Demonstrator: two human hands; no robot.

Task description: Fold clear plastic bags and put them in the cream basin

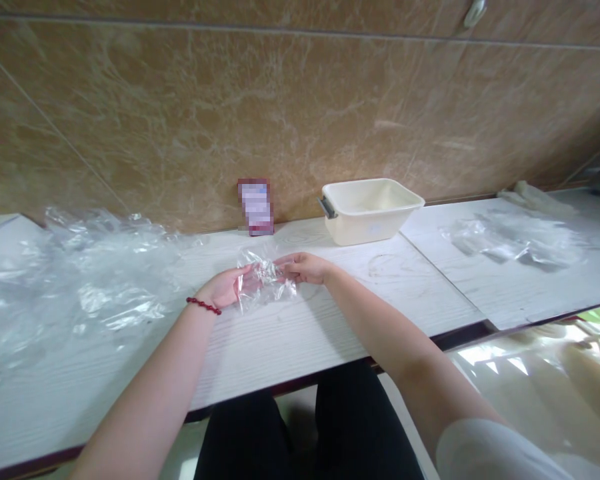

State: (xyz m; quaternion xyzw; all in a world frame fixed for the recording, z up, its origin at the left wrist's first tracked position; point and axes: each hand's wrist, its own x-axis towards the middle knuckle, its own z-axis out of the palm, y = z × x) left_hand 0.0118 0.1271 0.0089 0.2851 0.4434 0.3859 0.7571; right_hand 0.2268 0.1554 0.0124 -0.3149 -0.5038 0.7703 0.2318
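Note:
Between my hands, just above the white wood-grain table, is a crinkled clear plastic bag (263,293). My left hand (226,287), with a red bead bracelet at the wrist, grips its left side, the fingers partly behind the film. On the other side my right hand (305,268) pinches the bag with bent fingers. Glare on the film hides whether anything is inside. Left of my hands spreads a big loose heap of similar clear plastic bags (105,287).
A cream plastic bin (367,230) with a grey handle stands right of centre by the marbled wall. A phone-like object (257,208), its face blurred, leans on the wall. More clear bags (517,240) lie far right. The table's front edge (300,383) runs above my knees.

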